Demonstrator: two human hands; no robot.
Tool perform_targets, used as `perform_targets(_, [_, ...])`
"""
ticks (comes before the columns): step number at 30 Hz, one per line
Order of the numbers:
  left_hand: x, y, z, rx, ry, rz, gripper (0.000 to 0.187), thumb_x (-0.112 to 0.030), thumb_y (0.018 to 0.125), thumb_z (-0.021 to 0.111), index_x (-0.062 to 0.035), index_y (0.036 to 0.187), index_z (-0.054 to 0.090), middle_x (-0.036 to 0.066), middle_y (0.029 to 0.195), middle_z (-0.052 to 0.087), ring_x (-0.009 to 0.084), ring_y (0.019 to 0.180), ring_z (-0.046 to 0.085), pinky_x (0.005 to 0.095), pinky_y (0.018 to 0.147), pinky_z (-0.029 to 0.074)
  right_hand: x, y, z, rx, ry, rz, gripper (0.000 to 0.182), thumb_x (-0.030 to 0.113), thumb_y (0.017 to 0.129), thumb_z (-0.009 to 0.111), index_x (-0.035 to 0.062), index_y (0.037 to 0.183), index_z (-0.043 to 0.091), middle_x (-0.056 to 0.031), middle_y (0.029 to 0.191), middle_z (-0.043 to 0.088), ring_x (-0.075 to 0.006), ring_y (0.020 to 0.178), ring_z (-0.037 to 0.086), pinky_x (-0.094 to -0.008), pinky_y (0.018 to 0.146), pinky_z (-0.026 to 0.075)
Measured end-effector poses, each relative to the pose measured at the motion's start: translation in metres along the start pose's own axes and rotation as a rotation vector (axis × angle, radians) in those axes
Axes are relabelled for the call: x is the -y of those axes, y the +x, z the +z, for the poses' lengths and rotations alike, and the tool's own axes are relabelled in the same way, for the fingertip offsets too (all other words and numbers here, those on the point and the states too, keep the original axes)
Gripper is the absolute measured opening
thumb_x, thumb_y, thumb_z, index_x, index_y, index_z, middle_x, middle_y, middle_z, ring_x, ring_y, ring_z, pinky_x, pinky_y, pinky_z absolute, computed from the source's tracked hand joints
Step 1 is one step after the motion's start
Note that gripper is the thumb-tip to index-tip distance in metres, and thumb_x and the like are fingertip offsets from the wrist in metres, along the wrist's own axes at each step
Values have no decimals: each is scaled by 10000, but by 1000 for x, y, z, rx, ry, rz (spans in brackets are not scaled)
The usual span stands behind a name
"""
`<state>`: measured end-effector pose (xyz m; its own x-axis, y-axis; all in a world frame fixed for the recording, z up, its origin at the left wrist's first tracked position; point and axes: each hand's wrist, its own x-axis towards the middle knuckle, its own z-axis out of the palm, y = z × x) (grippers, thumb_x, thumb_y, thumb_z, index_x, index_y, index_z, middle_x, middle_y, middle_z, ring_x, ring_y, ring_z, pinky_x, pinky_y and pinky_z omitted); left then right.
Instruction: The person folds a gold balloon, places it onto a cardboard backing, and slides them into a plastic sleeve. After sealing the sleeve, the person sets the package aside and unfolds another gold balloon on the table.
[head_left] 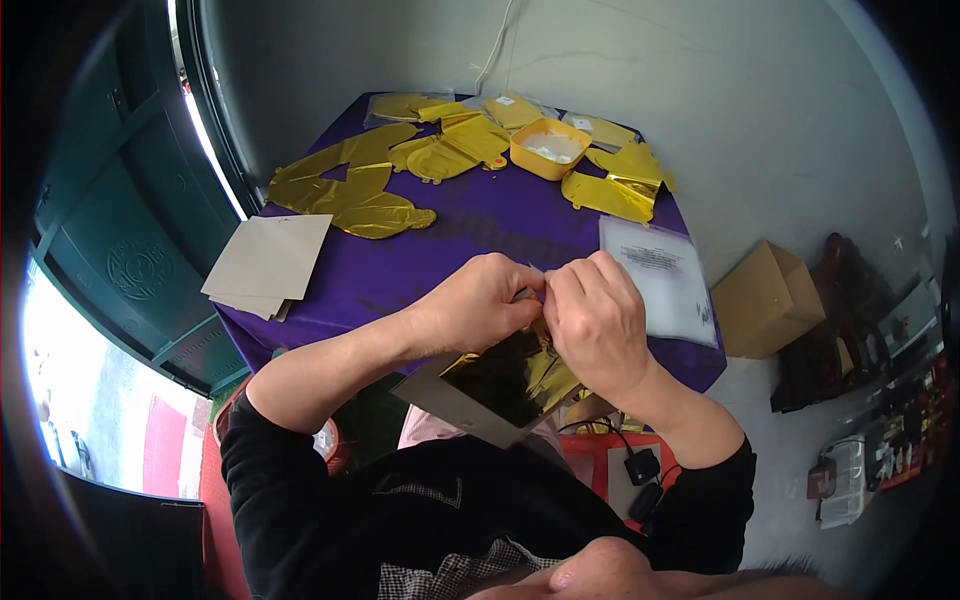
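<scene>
My left hand (483, 303) and my right hand (598, 322) meet over the near edge of the table, fingers closed in a pinch. Below them is a folded gold foil balloon (505, 380), lying against a grey card (445, 408) above my lap. Both hands appear to grip the foil's upper end. Their fingers cover the exact spot where they pinch, so any small item there is hidden.
On the purple tablecloth (480, 235) lie flat gold foil balloons (365, 195), a stack of grey cards (268, 260), clear plastic bags (655, 285) and a yellow tub (550, 172) with white contents. A cardboard box (768, 300) stands right. Black adapters (642, 465) lie beside my lap.
</scene>
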<state>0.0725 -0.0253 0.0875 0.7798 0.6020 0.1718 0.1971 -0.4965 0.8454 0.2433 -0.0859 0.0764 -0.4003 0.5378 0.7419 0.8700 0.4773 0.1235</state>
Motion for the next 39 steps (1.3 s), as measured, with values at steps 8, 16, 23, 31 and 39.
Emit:
perform_targets(8, [-8, -22, -10, -154, 27, -60, 282, -70, 920, 583, 7, 1179, 663, 20, 753, 660, 40, 653, 520, 232, 628, 477, -34, 8, -2, -215, 428, 407, 97, -40, 819, 576, 22, 752, 546, -87, 761, 614, -250, 693, 576, -356, 638, 477])
perform_targets(16, [43, -70, -34, -446, -685, -60, 205, -92, 930, 628, 74, 1047, 651, 108, 904, 709, 139, 775, 679, 266, 720, 561, -127, -59, -31, -541, 1786, 825, 194, 219, 1029, 423, 92, 917, 518, 39, 628, 363, -41, 463, 272, -211, 361, 210])
perform_targets(23, [55, -96, -20, -488, -856, -30, 208, -87, 897, 683, 75, 1025, 658, 128, 902, 712, 157, 748, 682, 280, 698, 574, -82, -97, -2, -91, 1791, 893, 741, 603, 903, 559, -12, 1310, 487, 79, 636, 369, -3, 463, 279, -158, 370, 202])
perform_targets(31, [45, -104, 18, -385, -919, -133, 187, -42, 898, 659, 87, 1032, 656, 150, 915, 711, 179, 769, 697, 290, 717, 584, -15, -81, 9, 519, 2028, 701, 694, 333, 839, 697, -87, 1345, 476, -168, 1131, 678, -189, 1058, 649, -281, 919, 501])
perform_targets(39, [51, -110, 15, -328, -1012, -173, 206, -31, 894, 662, 101, 1051, 641, 178, 929, 706, 218, 795, 709, 331, 740, 599, -27, -98, 13, 456, 1854, 545, 328, -31, 812, 568, -27, 1109, 707, -147, 1076, 715, -133, 922, 652, -227, 805, 480])
